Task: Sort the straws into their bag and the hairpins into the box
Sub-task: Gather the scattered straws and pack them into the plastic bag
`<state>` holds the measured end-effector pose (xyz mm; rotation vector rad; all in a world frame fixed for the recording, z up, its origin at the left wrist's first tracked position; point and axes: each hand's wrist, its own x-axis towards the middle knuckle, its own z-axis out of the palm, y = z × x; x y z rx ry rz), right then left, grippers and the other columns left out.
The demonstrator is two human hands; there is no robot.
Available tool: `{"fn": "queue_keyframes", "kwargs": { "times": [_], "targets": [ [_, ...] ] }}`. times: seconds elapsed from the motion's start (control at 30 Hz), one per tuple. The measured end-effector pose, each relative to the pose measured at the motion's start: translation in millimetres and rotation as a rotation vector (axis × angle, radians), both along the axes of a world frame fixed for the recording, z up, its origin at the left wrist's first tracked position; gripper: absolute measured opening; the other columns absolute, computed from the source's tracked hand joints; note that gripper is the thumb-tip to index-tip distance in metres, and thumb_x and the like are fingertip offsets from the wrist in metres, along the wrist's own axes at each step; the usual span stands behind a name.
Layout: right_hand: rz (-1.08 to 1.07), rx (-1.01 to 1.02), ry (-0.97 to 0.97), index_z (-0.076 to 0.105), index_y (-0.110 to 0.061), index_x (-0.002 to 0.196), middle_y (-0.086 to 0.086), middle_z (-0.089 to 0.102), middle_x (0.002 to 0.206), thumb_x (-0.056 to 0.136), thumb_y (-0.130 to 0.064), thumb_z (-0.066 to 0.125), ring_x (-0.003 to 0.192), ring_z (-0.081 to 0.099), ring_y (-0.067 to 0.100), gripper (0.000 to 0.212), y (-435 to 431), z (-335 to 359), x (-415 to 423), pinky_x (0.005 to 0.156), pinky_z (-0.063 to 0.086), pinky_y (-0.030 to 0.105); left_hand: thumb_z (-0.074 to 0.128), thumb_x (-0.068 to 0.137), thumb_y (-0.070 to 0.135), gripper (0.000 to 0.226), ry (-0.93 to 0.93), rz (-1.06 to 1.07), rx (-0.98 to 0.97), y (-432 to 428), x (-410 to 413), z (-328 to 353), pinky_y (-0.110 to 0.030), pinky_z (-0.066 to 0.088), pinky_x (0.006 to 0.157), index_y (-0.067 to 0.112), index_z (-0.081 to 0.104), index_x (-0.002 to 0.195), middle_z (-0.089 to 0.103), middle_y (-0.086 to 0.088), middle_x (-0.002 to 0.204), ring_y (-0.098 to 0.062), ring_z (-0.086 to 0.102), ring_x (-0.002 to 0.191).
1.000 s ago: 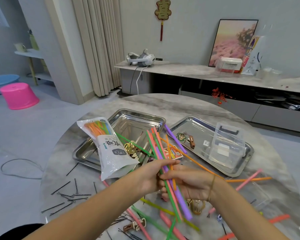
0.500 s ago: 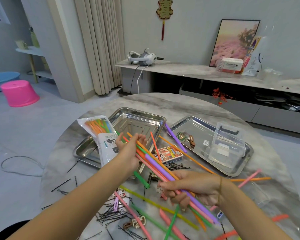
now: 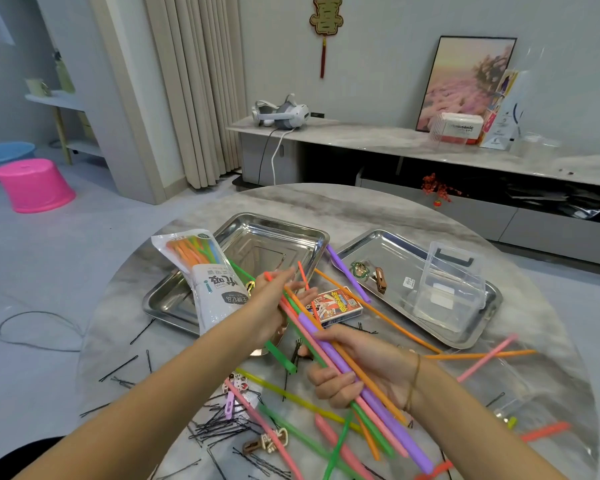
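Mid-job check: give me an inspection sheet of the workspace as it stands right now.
Surface: round marble table with left tray and right tray.
Job's things: straw bundle in hand; loose straws and hairpins strewn on the near side; straw bag over the left tray's edge; clear box and hair clips in the right tray.
Clutter: card pack between the trays.
Hands: right hand grips the bundle; left hand at its far ends, grip unclear.
Cables: cable loop on the floor; headset lead.
Surroundings: pink stool, curtain, framed picture.

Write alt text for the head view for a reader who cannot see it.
A right hand grips a bundle of coloured straws while the left hand holds its far end beside the straw bag. Hairpins and loose straws lie scattered on the round table.
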<state>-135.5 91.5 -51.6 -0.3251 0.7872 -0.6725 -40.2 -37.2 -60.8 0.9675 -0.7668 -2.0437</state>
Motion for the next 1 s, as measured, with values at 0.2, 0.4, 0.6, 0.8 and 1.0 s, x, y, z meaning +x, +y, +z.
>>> {"fn": "queue_keyframes", "kwargs": {
  "times": [0.2,0.4,0.6,0.8,1.0],
  "targets": [
    [-0.223,-0.093,0.095,0.049,-0.002,0.089,0.002,0.041,0.055,0.096,-0.022,0.043,0.039,0.036,0.006,0.022,-1,-2,9,0.033,0.033,0.014,0.025,0.104,0.008,0.016,0.05,-0.034,0.041,1,4,4,-0.03,0.057,0.047,0.006,0.04,0.11,0.053,-0.024,0.09,-0.028,0.068,0.056],
    [-0.276,-0.164,0.483,0.043,-0.01,0.077,0.006,0.049,0.051,0.096,-0.045,0.04,0.034,0.041,0.012,0.04,1,-8,21,0.038,0.039,0.016,0.036,0.102,0.017,0.009,-0.033,-0.208,-0.073,22,-7,4,-0.029,0.057,0.048,0.012,0.037,0.109,0.053,-0.016,0.072,-0.023,0.064,0.052],
    [-0.447,-0.014,0.285,0.041,-0.01,0.075,0.005,0.039,0.051,0.099,-0.045,0.034,0.03,0.034,0.007,0.043,-9,-12,26,0.028,0.028,0.013,0.056,0.092,0.01,0.029,-0.174,-0.252,-0.27,33,-14,-13,-0.018,0.046,0.045,0.014,0.037,0.114,0.046,-0.005,0.063,-0.006,0.049,0.043],
    [-0.507,-0.072,0.124,0.067,0.002,0.08,0.016,0.061,0.073,0.092,-0.025,0.045,0.049,0.058,0.018,0.037,-4,4,9,0.041,0.048,0.02,0.033,0.102,0.013,0.006,-0.03,0.203,-0.093,-9,-6,10,-0.012,0.032,0.033,0.014,0.038,0.102,0.032,-0.001,0.064,-0.002,0.034,0.032],
    [-0.749,0.029,-0.088,0.06,0.008,0.11,0.031,0.065,0.106,0.093,-0.036,0.045,0.077,0.069,0.042,0.05,4,8,-9,0.067,0.054,0.053,0.024,0.102,0.008,0.016,-0.093,0.567,-0.032,-33,17,10,-0.015,0.033,0.037,0.021,0.031,0.107,0.036,-0.002,0.07,-0.011,0.031,0.049]
  ]
}}
